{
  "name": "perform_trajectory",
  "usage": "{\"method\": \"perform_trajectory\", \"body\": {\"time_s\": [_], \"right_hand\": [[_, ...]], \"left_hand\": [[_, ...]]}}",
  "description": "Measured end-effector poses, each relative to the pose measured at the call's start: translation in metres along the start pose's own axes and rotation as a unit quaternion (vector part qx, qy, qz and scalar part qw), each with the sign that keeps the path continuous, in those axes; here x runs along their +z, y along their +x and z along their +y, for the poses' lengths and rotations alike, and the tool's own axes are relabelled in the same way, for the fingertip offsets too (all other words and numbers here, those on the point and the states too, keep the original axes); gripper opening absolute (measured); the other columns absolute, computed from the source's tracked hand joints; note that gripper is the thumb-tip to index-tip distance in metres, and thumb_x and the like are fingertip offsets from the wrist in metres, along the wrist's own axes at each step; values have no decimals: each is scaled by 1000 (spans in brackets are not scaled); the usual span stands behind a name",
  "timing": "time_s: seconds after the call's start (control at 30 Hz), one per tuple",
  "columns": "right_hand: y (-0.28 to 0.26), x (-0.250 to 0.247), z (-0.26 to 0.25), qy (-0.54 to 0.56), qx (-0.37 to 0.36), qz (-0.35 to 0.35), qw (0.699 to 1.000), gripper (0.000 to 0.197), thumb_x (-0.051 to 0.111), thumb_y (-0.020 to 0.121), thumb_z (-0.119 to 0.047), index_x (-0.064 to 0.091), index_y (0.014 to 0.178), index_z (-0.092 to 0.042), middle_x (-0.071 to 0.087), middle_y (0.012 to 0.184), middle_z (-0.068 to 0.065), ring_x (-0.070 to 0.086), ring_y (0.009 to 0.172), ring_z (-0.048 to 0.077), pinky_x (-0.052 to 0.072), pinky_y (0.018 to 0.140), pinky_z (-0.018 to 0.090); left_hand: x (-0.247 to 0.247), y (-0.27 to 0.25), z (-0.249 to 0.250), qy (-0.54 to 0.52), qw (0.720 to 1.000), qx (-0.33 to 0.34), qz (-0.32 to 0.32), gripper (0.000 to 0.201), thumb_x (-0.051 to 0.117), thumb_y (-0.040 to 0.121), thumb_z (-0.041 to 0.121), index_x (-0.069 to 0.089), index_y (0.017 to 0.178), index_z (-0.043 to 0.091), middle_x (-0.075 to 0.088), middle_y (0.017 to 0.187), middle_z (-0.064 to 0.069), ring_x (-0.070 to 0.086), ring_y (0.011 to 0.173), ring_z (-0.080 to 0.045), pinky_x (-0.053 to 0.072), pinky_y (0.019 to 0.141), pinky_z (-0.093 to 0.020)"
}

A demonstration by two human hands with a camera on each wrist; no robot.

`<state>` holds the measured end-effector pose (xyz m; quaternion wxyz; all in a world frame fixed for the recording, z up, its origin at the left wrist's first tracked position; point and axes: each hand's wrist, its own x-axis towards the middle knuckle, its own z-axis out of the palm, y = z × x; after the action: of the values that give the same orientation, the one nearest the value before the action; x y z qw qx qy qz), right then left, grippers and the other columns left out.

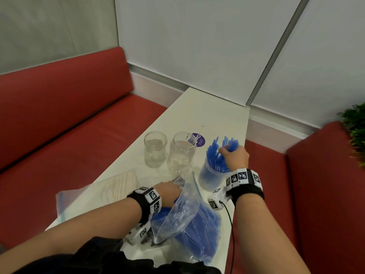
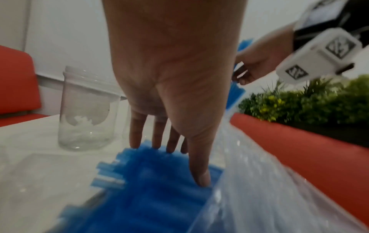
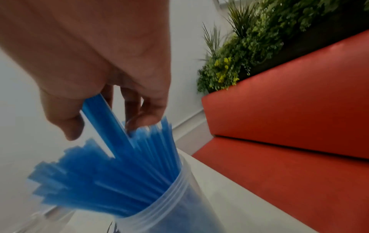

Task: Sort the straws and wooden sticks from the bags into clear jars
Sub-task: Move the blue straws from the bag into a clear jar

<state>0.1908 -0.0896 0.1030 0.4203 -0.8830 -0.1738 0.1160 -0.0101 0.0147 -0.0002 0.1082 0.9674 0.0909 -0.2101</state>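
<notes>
Three clear jars stand on the white table (image 1: 209, 115). Two empty jars (image 1: 155, 149) (image 1: 181, 153) are at the left; the right jar (image 1: 212, 175) (image 3: 173, 205) is packed with upright blue straws (image 1: 219, 155) (image 3: 119, 173). My right hand (image 1: 234, 155) (image 3: 105, 124) pinches a few straws at their tops above this jar. My left hand (image 1: 169, 191) (image 2: 169, 157) reaches into the mouth of a clear zip bag (image 1: 187, 220) (image 2: 259, 189), with straight fingers and thumb touching the loose blue straws (image 2: 155, 181) inside. A second bag holding wooden sticks (image 1: 118, 186) lies flat at the left.
Red bench seats (image 1: 69, 115) (image 1: 325, 194) flank the narrow table on both sides. A green plant (image 1: 355, 135) (image 3: 249, 47) sits behind the right bench. A purple sticker (image 1: 199, 139) lies behind the jars. The table's far half is bare up to the wall.
</notes>
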Motion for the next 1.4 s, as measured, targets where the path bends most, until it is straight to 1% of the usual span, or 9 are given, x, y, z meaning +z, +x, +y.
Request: {"method": "perform_trajectory", "body": {"time_s": [0.23, 0.43, 0.73, 0.83, 0.93, 1.07, 1.13, 1.27, 1.4], "right_hand": [[-3, 23, 2, -41, -241, 160, 956, 35, 61, 98, -29, 60, 131, -16, 60, 131, 6, 51, 126, 25, 36, 105, 36], [-6, 53, 34, -264, -151, -36, 952, 73, 32, 103, -58, 9, 162, -21, 4, 170, 6, -11, 155, 33, -13, 120, 54], [-36, 42, 13, -101, -241, 60, 963, 73, 54, 100, -39, 17, 161, -21, -5, 169, 10, -6, 156, 31, 1, 126, 41], [-55, 50, 6, -27, -235, -227, 945, 71, 60, 93, -19, 29, 157, -28, 30, 163, 1, 40, 142, 17, 28, 113, 16], [-70, 69, 7, -170, -184, -432, 867, 85, 74, 86, -30, 28, 158, -31, 18, 167, 3, 20, 152, 28, 23, 122, 46], [-86, 88, 12, -50, -177, -317, 931, 16, 69, 93, -34, 68, 99, -20, 73, 93, -8, 64, 91, 2, 48, 89, 40], [-96, 91, 10, 85, -131, -316, 936, 26, 66, 95, -29, 60, 72, -19, 66, 59, -10, 60, 59, 2, 48, 68, 36], [-105, 86, -5, 221, -143, -278, 924, 33, 69, 82, -41, 57, 58, -23, 57, 52, 2, 55, 53, 20, 47, 60, 33], [-98, 81, -24, 254, -115, -214, 936, 24, 58, 86, -6, 49, 63, -11, 50, 43, -2, 47, 43, 15, 41, 54, 32]], "left_hand": [[8, -5, -3, 101, 995, -21, -11, 26, 46, 101, 24, 60, 119, 12, 61, 123, -8, 59, 111, -28, 47, 88, -40], [-11, -4, 4, 102, 992, -61, -39, 26, 44, 101, 15, 64, 115, 7, 66, 118, -9, 64, 104, -28, 52, 88, -38], [-50, -12, 14, 97, 984, -119, -88, 29, 46, 101, 12, 60, 123, 0, 62, 124, -12, 62, 111, -29, 50, 89, -35], [-81, -23, 16, 94, 982, -134, -90, 29, 51, 99, 14, 59, 124, 0, 62, 124, -12, 61, 113, -28, 48, 91, -35], [-120, -38, 23, 113, 978, -150, -85, 29, 52, 98, 13, 59, 124, 1, 63, 112, -8, 60, 112, -26, 45, 87, -32], [-166, -61, 34, 142, 982, -121, -40, 21, 56, 96, 14, 66, 109, 1, 67, 104, -7, 64, 100, -25, 47, 86, -32], [-186, -69, 37, 121, 989, -85, 10, 24, 67, 90, 31, 68, 91, 7, 67, 85, -3, 64, 81, -22, 49, 76, -32], [-207, -73, 42, 38, 977, 9, 211, 49, 58, 87, 56, 60, 62, 14, 53, 52, 2, 50, 50, -16, 38, 52, -28], [-190, -65, 47, 66, 965, 33, 252, 47, 51, 96, 47, 47, 58, 20, 48, 55, 5, 52, 59, -18, 36, 56, -30]]}}
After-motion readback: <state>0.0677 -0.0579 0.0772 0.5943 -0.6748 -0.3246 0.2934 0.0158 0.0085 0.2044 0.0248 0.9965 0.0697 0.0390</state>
